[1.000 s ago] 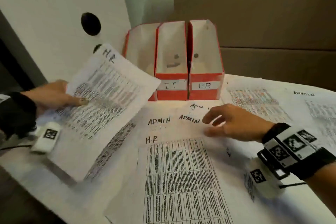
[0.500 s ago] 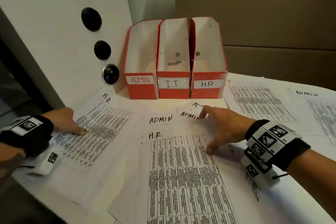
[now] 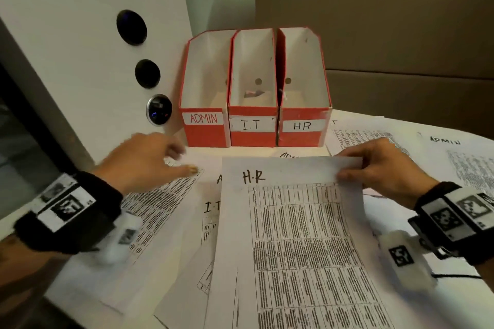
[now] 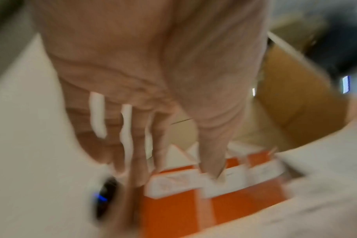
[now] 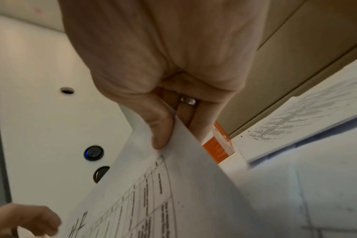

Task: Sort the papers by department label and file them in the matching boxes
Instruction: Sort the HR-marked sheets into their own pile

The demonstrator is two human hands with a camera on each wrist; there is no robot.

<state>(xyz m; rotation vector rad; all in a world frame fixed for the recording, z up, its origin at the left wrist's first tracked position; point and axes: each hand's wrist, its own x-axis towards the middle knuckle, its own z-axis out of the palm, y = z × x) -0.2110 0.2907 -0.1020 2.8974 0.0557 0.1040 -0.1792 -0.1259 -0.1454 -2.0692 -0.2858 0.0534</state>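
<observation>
Three red file boxes stand at the back of the table: ADMIN (image 3: pixel 204 125), I.T (image 3: pixel 252 128) and HR (image 3: pixel 303 128). My right hand (image 3: pixel 374 165) pinches the top right corner of a printed sheet marked H.R (image 3: pixel 288 235) and lifts that edge off the pile; in the right wrist view the thumb (image 5: pixel 161 128) lies on top of the sheet (image 5: pixel 173 193) with fingers beneath. My left hand (image 3: pixel 149 157) hovers above another printed sheet (image 3: pixel 160 203) at the left, fingers loosely spread, holding nothing. Its wrist view is blurred; the left hand (image 4: pixel 153 112) points toward the boxes (image 4: pixel 204 193).
More sheets cover the table: one marked I.T (image 3: pixel 211 207) under the lifted page, and ADMIN sheets at the right (image 3: pixel 445 140). A white panel with round black buttons (image 3: pixel 157 109) stands on the left. Brown cardboard (image 3: pixel 374 35) rises behind the boxes.
My left hand laid its H.R sheet down on the left, let go and rose toward the middle. My right hand took hold of the middle H.R sheet's top corner and lifted it.
</observation>
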